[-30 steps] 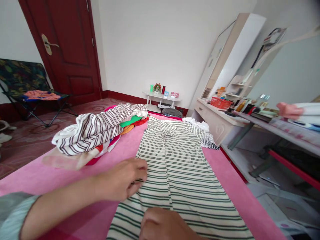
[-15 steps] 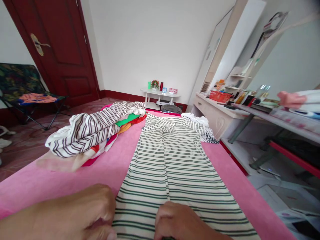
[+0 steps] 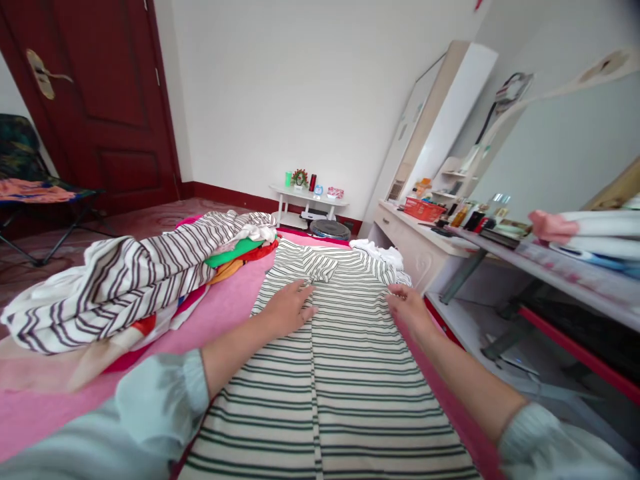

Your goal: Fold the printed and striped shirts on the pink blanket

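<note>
A green-and-white striped garment (image 3: 345, 373) lies flat and lengthwise on the pink bed cover (image 3: 220, 313). My left hand (image 3: 287, 308) rests palm down on its upper left part, fingers stretched out flat. My right hand (image 3: 407, 307) reaches to the garment's upper right edge, with its fingers curled at the cloth near the folded sleeve; whether it grips the fabric I cannot make out. Both sleeves of my pale top show at the bottom of the view.
A heap of clothes topped by a brown-striped white piece (image 3: 130, 280) lies on the bed's left. White cloth (image 3: 380, 252) sits past the garment. A dressing table (image 3: 425, 233) with bottles stands right, a shelf (image 3: 550, 260) nearer. A small white table (image 3: 307, 200), red door (image 3: 100, 100) and folding chair (image 3: 30, 193) stand beyond.
Both hands have moved from the garment's near end up to its far part, arms stretched out. The left hand opened flat. The view shifted forward and to the right.
</note>
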`<move>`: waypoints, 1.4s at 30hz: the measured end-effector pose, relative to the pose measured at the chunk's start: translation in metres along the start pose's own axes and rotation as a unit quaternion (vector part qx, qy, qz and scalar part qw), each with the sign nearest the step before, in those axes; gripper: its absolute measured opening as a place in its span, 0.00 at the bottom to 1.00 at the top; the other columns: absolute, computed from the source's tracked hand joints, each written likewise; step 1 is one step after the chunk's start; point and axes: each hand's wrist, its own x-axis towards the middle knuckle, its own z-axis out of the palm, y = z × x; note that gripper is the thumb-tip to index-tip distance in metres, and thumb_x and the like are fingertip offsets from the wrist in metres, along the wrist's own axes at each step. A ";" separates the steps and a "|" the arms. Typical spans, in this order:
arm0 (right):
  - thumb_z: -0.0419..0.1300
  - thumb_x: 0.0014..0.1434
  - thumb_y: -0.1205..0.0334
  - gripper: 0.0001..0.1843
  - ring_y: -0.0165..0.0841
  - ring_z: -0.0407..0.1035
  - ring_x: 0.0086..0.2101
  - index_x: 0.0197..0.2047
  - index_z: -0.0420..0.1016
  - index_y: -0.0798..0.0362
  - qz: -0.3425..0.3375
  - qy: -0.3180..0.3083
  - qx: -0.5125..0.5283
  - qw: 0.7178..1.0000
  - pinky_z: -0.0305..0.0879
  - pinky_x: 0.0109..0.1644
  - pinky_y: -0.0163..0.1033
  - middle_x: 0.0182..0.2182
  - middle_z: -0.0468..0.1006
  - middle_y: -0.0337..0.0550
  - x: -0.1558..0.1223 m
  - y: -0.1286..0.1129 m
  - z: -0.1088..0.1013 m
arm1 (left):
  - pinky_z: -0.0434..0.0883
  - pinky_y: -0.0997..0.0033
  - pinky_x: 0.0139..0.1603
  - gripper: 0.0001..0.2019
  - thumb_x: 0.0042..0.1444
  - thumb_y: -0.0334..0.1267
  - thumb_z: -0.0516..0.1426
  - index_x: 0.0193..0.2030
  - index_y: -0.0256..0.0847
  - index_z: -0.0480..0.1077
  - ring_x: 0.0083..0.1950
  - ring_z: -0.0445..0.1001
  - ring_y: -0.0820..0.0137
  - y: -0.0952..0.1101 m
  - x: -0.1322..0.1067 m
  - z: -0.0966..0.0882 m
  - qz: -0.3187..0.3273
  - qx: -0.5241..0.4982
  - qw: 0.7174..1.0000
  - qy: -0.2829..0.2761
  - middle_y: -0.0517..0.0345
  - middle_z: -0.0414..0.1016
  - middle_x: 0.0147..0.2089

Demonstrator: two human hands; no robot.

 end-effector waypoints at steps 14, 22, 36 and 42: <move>0.62 0.47 0.69 0.15 0.33 0.72 0.27 0.41 0.74 0.58 0.143 0.089 0.108 0.980 0.69 0.32 0.36 0.25 0.78 0.44 0.083 0.010 0.032 | 0.45 0.46 0.67 0.27 0.61 0.52 0.48 0.64 0.43 0.60 0.70 0.46 0.53 -0.013 0.002 0.016 -0.033 -0.031 0.999 0.004 0.44 0.52 0.69; 0.63 0.49 0.62 0.17 0.35 0.72 0.40 0.44 0.76 0.57 0.008 -0.088 0.074 0.993 0.69 0.45 0.39 0.35 0.80 0.45 0.062 -0.078 0.132 | 0.60 0.59 0.63 0.26 0.61 0.44 0.50 0.64 0.38 0.55 0.63 0.61 0.61 -0.029 0.008 0.015 -0.062 -0.221 0.960 0.159 0.44 0.60 0.63; 0.63 0.48 0.54 0.12 0.36 0.69 0.34 0.32 0.76 0.55 -0.036 -0.275 -0.174 0.945 0.64 0.39 0.39 0.30 0.77 0.42 -0.069 -0.043 0.017 | 0.64 0.58 0.60 0.22 0.58 0.37 0.53 0.59 0.37 0.62 0.56 0.68 0.61 -0.036 0.012 0.021 -0.055 -0.227 0.955 0.181 0.45 0.66 0.57; 0.65 0.45 0.55 0.13 0.30 0.62 0.26 0.22 0.68 0.53 0.013 -0.347 -0.224 0.910 0.57 0.30 0.33 0.21 0.68 0.34 -0.135 -0.037 -0.026 | 0.66 0.58 0.58 0.20 0.58 0.37 0.54 0.58 0.41 0.64 0.53 0.70 0.62 -0.033 0.010 0.022 -0.048 -0.215 0.959 0.179 0.48 0.66 0.56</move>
